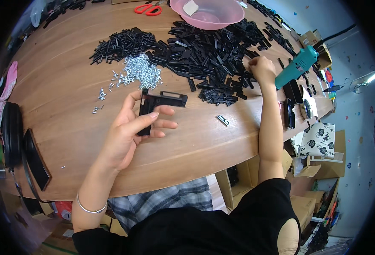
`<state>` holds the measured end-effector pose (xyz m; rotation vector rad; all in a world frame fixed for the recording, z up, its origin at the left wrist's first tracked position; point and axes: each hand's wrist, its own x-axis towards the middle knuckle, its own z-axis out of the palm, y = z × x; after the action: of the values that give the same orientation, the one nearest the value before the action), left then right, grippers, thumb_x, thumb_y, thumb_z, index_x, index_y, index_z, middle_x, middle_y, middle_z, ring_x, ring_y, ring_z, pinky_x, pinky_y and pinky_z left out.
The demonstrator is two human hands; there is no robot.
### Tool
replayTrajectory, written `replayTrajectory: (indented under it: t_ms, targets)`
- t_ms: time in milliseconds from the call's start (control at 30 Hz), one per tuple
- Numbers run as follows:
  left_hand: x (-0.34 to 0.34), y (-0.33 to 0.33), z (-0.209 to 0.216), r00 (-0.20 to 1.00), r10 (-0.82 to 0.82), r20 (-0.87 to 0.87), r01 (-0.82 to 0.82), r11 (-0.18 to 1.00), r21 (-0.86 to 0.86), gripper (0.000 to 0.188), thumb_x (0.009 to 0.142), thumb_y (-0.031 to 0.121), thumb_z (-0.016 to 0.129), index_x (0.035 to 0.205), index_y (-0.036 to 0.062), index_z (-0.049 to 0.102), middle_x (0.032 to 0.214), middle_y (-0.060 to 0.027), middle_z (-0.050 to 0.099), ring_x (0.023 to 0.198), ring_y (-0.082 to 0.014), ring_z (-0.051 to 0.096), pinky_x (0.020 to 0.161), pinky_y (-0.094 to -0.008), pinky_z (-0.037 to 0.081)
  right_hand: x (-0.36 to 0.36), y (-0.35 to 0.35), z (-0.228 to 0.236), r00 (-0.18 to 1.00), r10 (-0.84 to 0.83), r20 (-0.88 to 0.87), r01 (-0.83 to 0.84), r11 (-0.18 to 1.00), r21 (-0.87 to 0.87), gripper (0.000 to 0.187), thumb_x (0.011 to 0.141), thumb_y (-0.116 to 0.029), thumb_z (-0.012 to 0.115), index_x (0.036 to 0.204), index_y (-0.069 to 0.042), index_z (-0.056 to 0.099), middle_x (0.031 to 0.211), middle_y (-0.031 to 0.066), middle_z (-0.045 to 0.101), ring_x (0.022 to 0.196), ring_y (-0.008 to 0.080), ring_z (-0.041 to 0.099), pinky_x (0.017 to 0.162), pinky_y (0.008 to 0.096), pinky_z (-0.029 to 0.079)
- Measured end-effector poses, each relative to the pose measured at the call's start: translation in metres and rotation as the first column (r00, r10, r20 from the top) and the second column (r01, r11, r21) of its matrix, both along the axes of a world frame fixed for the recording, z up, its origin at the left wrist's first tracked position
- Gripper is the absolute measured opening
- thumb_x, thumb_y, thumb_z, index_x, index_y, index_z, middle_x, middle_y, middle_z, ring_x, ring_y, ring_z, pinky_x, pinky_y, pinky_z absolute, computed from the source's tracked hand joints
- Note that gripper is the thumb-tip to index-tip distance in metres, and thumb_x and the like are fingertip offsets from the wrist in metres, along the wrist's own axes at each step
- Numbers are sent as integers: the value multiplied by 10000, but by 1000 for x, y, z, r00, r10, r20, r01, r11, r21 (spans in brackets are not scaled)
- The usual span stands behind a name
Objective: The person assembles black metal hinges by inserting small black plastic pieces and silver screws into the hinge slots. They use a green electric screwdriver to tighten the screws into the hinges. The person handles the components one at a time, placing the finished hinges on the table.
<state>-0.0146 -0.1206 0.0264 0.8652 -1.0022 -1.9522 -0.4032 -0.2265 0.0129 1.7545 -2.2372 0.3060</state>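
My left hand (125, 129) is closed round the grip of a black pistol-shaped plastic part (162, 100), held above the table with its long end to the right. A slot runs along that end. At the right side of a big heap of black plastic parts (204, 51), my right hand (263, 70) reaches in with curled fingers; whatever is between its fingertips is hidden. A pile of small silver screws (141, 70) lies just beyond my left hand, beside a heap of thin black pieces (121, 44). One small silver metal piece (222, 120) lies between my arms.
A teal electric screwdriver (297, 67) with a black cord stands right of my right forearm. A pink basin (208, 15) and red-handled scissors (148, 8) are at the back. Along the left edge are a black case (12, 134) and a dark phone (37, 159).
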Motion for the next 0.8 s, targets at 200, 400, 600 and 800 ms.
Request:
replayTrajectory:
  t_ms: [200,400,600,800]
  targets:
    - [-8,3,-3,996,-52,-74,55,997,45,442,882,98,469,1292,55,310,1010,-149,576,897,-226,616,692,-255,483,-5,-11,-14,972,14,233,11,994,-105,174,741,-229,647,851,-110,708,784,143,658,749,303,638,724,371,499]
    - [-8,5,-11,993,-100,-61,101,995,4,398,911,159,464,1279,62,346,1033,-112,588,948,-148,539,773,-245,401,4,-20,-13,967,42,253,-47,999,14,208,733,-242,675,876,-94,706,810,150,661,776,298,642,756,363,495]
    - [-11,6,-13,986,-100,-134,103,995,13,420,907,105,444,1298,42,303,1025,-146,556,890,-152,513,738,-255,408,-9,-26,-2,963,33,267,-77,985,154,348,629,-244,692,920,-51,691,854,193,657,833,293,644,793,352,489]
    - [-11,7,-13,979,-115,-166,120,993,19,423,897,82,452,1290,53,297,1048,-171,554,889,-160,523,740,-263,414,2,-10,7,936,4,353,-114,950,292,335,616,-177,692,909,-15,684,831,164,669,754,243,653,735,324,495]
